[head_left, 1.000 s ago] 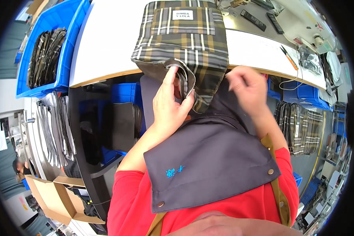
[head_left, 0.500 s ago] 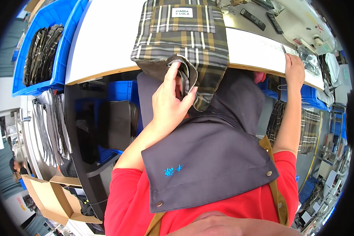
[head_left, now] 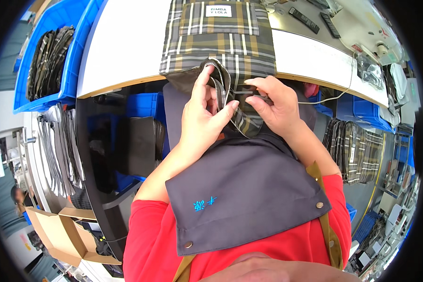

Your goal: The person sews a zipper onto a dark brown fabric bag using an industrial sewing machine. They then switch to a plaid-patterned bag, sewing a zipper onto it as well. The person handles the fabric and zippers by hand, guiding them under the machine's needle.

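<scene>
A plaid fabric bag (head_left: 249, 44) in dark, olive and white lies over the table's near edge, its lower part hanging toward my lap. My left hand (head_left: 203, 110) is closed on the bag's edge beside a metal-toothed zipper (head_left: 219, 89), with the index finger at the top of the zipper's curve. Right beside the zipper, my right hand (head_left: 279, 105) is closed on a small dark tool (head_left: 266, 99), mostly hidden by the fingers. A pale cord (head_left: 329, 99) runs from near that hand up to the table at the right.
The white table (head_left: 117, 47) bends across the front, with a sewing machine (head_left: 366, 28) at the back right. A blue bin (head_left: 82, 56) of plaid pieces stands at the left. More plaid pieces (head_left: 362, 152) hang at the right. An opened cardboard box (head_left: 56, 230) sits lower left.
My right hand has come from the table's right edge to the bag's zipper, with the small dark tool in it and the cord drawn out behind. My left hand keeps its hold.
</scene>
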Action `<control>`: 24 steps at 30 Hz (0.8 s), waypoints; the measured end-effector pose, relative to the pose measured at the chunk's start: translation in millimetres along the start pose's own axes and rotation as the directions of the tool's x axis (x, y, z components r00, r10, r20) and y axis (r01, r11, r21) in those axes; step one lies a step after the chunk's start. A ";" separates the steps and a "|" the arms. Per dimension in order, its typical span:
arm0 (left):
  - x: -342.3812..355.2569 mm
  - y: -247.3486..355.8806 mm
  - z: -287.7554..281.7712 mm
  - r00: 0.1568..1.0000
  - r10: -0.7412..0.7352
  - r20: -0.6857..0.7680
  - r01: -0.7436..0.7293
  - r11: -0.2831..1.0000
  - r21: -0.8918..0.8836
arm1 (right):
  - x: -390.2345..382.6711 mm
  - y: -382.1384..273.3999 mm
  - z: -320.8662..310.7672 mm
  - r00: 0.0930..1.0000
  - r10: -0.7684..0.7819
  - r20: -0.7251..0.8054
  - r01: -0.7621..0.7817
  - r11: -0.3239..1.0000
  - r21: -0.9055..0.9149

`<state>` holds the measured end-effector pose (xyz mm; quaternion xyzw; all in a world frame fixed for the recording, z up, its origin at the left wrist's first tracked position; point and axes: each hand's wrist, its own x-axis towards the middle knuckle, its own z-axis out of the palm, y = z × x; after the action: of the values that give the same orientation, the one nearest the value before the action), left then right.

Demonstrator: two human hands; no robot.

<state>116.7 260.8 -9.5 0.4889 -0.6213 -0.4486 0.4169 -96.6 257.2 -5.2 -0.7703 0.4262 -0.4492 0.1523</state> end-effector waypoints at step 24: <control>-2.2 -4.1 -3.0 0.997 -0.030 0.066 0.034 0.997 -0.065 | 3.9 3.0 9.0 0.971 -0.098 -0.219 0.129 0.982 0.135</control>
<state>120.9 262.0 -12.8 0.4699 -0.6115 -0.4912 0.4050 -89.9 251.0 -9.8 -0.7278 0.3605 -0.5671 0.1369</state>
